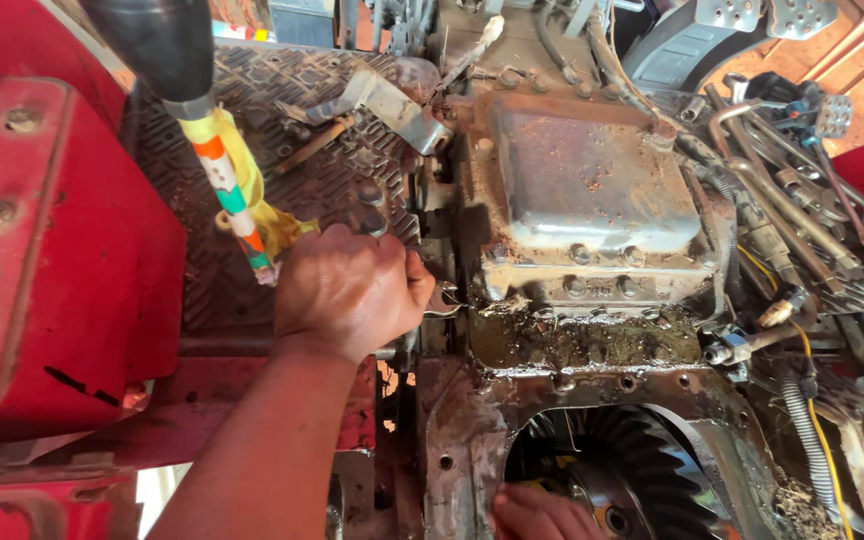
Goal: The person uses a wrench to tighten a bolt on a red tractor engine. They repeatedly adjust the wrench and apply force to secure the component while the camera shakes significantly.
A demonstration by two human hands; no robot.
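A hand [352, 290] sits just left of the middle of the frame, its forearm running down to the lower left. It is clenched into a fist around a wrench [442, 297] — only the tool's dull grey open end shows, poking out past the knuckles to the right. That end rests against the edge of a metal cover [592, 190], a greasy, rust-stained rectangular lid with bolts along its lower rim, filling the upper middle of the frame. Below the cover is a ledge caked with oily grime, and under that an opening where a large toothed gear [642, 460] shows. At the bottom edge, a second hand [537, 513] touches the rim of that opening; whether it grips anything cannot be told. Left of the fist lies a patterned floor plate [322, 150], with a striped lever [227, 190] crossing it and a red fender [42, 250] at the far left.
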